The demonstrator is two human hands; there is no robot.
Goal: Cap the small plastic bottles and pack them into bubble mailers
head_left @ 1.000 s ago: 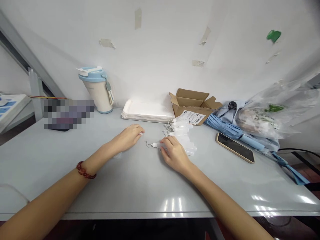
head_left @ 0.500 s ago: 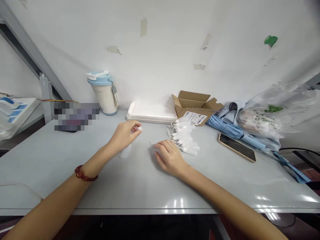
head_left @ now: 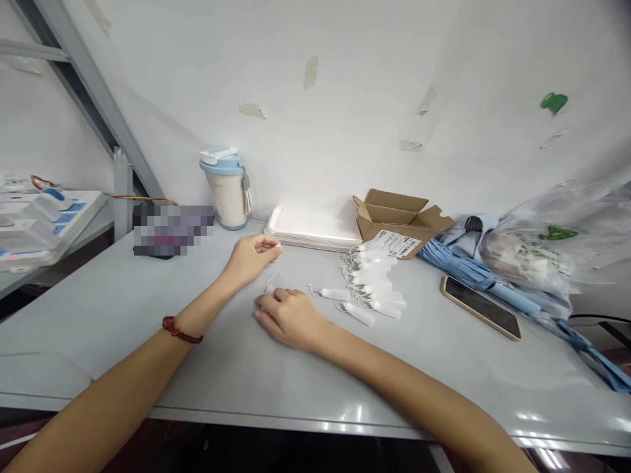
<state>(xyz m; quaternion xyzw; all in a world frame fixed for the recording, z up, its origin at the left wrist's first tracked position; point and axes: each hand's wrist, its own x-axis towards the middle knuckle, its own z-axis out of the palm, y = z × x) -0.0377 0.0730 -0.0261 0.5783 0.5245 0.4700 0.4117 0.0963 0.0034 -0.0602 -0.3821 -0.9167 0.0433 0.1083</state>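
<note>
White tube (head_left: pixel 269 290) under your curled right hand (head_left: pixel 290 318), mid-frame; whether it's gripped can't be told.
Your left hand (head_left: pixel 251 259) pinches a small white piece (head_left: pixel 279 246); right of centre, a row of tubes (head_left: pixel 377 287) lies grouped, two loose tubes (head_left: pixel 335 293) near it, yours not yet among them.

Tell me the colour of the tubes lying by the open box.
The tubes look whitish and translucent, as the head view shows.
</note>
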